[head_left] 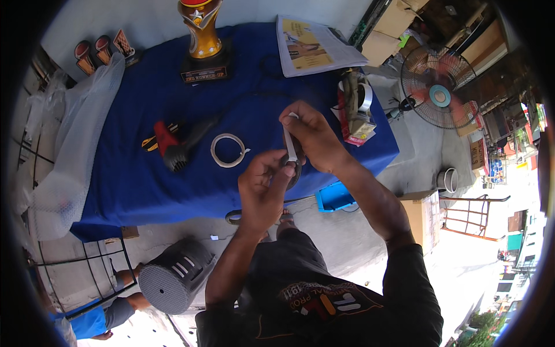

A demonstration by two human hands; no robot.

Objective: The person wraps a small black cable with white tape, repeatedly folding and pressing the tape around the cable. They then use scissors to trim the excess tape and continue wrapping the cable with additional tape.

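Above the front edge of the blue-covered table, my two hands are close together. My left hand (pixel 263 186) is closed, with thumb and fingers pinching the lower end of a narrow white strip (pixel 292 151) and a dark curved piece (pixel 296 173) beside it. The strip's upper end is pinched in my right hand (pixel 312 136). Fingers cover part of the dark piece, so its kind is unclear. To the left of my hands, a white ring-shaped roll (pixel 214 151) lies on the cloth. Farther left rests a red and black tool (pixel 166 141), beside a yellow and black hand tool (pixel 150 143).
A gold trophy (pixel 203 34) stands at the back of the table (pixel 133 191), with a newspaper (pixel 318 49) to its right. Tape and boxes (pixel 359 107) sit at the right edge. Bubble wrap (pixel 72 156) hangs at left. A stool (pixel 173 277) and a fan (pixel 437 92) stand nearby.
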